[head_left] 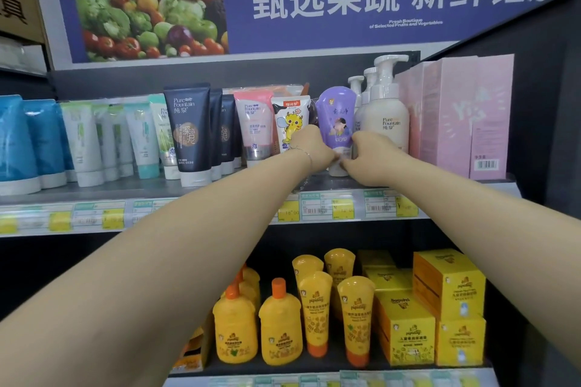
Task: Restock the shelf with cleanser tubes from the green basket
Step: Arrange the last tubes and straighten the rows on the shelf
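Cleanser in a purple tube (335, 118) stands cap-down on the upper shelf (103, 192), toward its right end. It is just beside a white tube with a yellow dragon print (290, 127) on one side and a white pump bottle (386, 118) on the other. Both my arms reach up to it. My left hand (311, 145) is curled against the tube's lower left side, thumb and fingers closed on it near the cap. My right hand (369, 151) does the same from the right, fingers bent in and pinching the tube's base, so the two hands nearly touch below the label. A thin bracelet (303, 151) sits on my left wrist. Pink boxes (465, 113) fill the shelf's right corner. Navy tubes (190, 130) stand near its middle.
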### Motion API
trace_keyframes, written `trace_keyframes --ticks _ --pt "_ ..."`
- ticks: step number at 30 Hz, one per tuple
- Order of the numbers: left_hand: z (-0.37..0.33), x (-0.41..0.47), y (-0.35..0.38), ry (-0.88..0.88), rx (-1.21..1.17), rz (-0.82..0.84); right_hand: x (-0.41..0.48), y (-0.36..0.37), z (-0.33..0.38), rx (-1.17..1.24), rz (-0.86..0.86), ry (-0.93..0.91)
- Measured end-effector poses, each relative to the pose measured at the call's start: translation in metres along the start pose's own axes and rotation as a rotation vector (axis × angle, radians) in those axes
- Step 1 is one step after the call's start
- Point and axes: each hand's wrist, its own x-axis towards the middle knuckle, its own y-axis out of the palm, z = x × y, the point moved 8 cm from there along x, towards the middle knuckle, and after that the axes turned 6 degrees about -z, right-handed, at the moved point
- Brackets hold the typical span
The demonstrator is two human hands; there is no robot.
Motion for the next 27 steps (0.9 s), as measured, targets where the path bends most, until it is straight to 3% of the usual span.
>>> trace_keyframes --ticks 4,7,12,15,21,27 --pt "0.002 -0.011 -0.02 0.061 -0.03 -0.044 -0.019 -0.017 0.011 -0.112 -0.08 -0.052" --pt "-0.001 -0.031 -0.039 0.172 -0.004 -0.082 -0.034 -0.024 0.033 -0.273 -0.16 -0.224" --pt "-0.01 -0.068 -0.06 0.435 0.361 -0.145 -0.056 -0.02 0.068 -0.413 -0.257 -0.446" --pt "-0.005 -0.086 -0.073 0.503 0.449 -0.214 -0.07 -0.018 0.086 -0.377 -0.342 -0.55" --pt "0.028 -0.12 -0.094 0.466 0.453 -0.191 -0.089 -0.003 0.114 -0.349 -0.407 -0.652" --pt "0.069 -0.152 -0.107 0.404 0.488 -0.125 -0.112 0.027 0.154 -0.238 -0.337 -0.722"
